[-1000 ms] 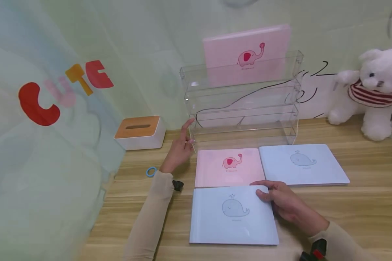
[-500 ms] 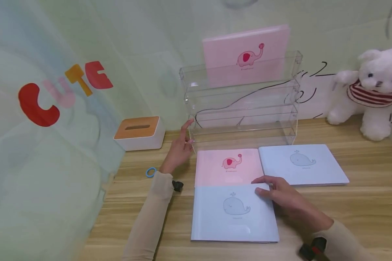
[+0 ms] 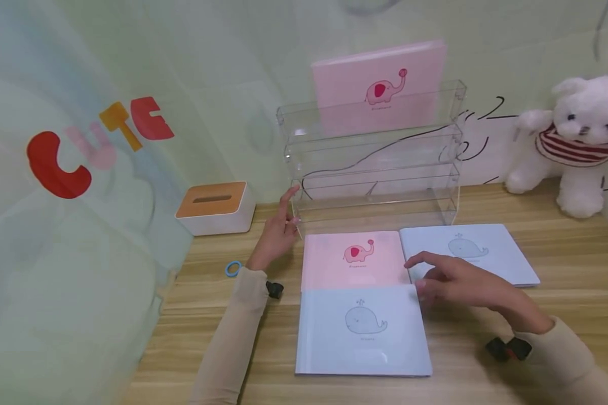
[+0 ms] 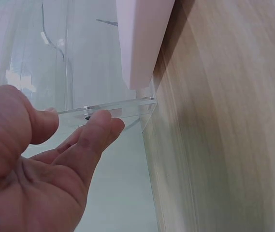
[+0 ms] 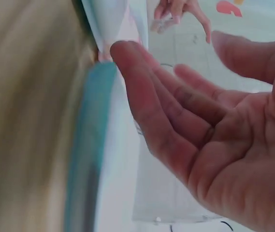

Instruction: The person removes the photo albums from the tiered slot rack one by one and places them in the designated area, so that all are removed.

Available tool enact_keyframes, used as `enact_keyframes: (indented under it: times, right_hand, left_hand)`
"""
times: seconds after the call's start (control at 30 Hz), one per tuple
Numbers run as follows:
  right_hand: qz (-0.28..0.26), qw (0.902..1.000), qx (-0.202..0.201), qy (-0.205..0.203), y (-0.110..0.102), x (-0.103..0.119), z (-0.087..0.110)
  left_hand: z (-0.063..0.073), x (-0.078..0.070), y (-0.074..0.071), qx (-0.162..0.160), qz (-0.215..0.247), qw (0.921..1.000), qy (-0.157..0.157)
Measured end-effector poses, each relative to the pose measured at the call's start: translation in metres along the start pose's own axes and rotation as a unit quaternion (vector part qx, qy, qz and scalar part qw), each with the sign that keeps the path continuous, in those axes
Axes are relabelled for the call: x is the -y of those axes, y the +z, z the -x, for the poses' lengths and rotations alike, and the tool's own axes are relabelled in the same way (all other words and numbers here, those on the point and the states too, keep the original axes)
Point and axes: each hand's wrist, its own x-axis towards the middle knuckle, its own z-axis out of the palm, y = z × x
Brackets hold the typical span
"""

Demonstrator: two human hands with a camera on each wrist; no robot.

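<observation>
The person's left hand rests at the left side of a clear acrylic tiered rack. Its fingers are fairly straight and touch the side panel, the thumb apart from them; how firmly they press cannot be told. The likely reason for this touch is to steady the light stand, which could slide or tip if a book knocked it.

The right hand is over the far right corner of the nearest blue whale book. The right wrist view shows its thumb and fingers spread well apart, with nothing clasped; whether a fingertip brushes the cover cannot be told. That corner seems a handy place to take hold, since the hand comes in from the right.

The nearest whale book lies flat on the bench, cover up, its far edge against or slightly over a pink elephant book. A second whale book lies just right of the pink one, partly under the right hand in the head view. All three face the person, so the covers read upright.

Another elephant book stands in the top tier, leaning back, presumably so its cover shows over the clear front lip.
</observation>
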Motion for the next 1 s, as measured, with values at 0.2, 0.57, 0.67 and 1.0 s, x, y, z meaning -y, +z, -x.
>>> enact_keyframes:
  times: [0.2,0.57,0.67,1.0]
  right_hand:
    - [0.031,0.999,-0.016,-0.029,-0.017,0.006,0.0]
    - [0.064,0.9894,-0.115,-0.062,-0.049,0.028,-0.006]
    - [0.074,0.9858,-0.132,-0.072,-0.055,0.032,-0.007]
    - [0.04,0.9725,-0.202,-0.11,-0.079,0.052,-0.011]
  left_hand:
    - [0.0,0.0,0.0,0.0,-0.005,1.0,0.001]
    - [0.0,0.0,0.0,-0.001,-0.003,1.0,0.005]
    - [0.0,-0.001,-0.001,0.001,0.0,1.0,0.004]
    - [0.001,-0.001,0.0,-0.004,0.001,1.0,0.001]
